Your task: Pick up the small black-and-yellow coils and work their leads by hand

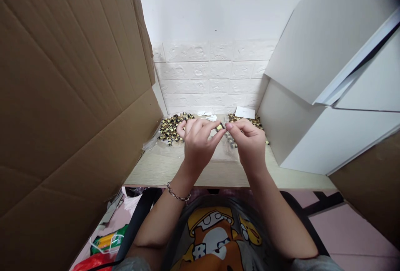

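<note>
Between the thumb and index finger of my left hand (pixel 200 135) is a small transformer (pixel 220 127), yellow in the middle with black edges and pins. My right hand (pixel 246 134) is closed in a pinch at the transformer's right end. Whatever sits between those right fingertips is too small to make out. A pile of similar yellow-and-black transformers (pixel 170 129) lies beside my left hand. Behind my right hand is another heap of transformers (pixel 258 122), partly hidden by the fingers.
Clear plastic sheeting (pixel 225 154) lies on the pale wooden table (pixel 150 171). A white card (pixel 245 112) rests at the back by the brick-patterned wall (pixel 200 71). Tall cardboard (pixel 78 75) bounds the left; white boxes (pixel 300 121) stand on the right.
</note>
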`<act>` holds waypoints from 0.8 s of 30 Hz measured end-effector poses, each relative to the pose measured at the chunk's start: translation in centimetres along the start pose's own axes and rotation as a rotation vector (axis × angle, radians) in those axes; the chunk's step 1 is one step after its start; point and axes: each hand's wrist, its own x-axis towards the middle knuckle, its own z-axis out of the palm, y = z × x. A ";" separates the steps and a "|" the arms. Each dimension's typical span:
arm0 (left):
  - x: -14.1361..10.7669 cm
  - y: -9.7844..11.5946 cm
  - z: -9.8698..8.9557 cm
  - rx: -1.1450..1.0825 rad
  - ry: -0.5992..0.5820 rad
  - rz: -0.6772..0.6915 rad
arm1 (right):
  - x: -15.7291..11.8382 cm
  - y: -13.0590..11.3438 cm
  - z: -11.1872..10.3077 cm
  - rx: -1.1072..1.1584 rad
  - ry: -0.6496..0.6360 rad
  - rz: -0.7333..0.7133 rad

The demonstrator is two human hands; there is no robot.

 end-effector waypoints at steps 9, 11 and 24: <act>0.0 0.3 0.0 0.010 0.037 0.050 | -0.1 0.2 0.3 0.133 0.040 0.082; -0.1 0.4 -0.1 0.007 0.041 0.056 | -0.2 0.2 0.3 0.150 0.065 0.094; 0.0 0.5 -0.1 -0.038 0.059 0.065 | 0.1 0.3 0.4 0.204 0.022 0.164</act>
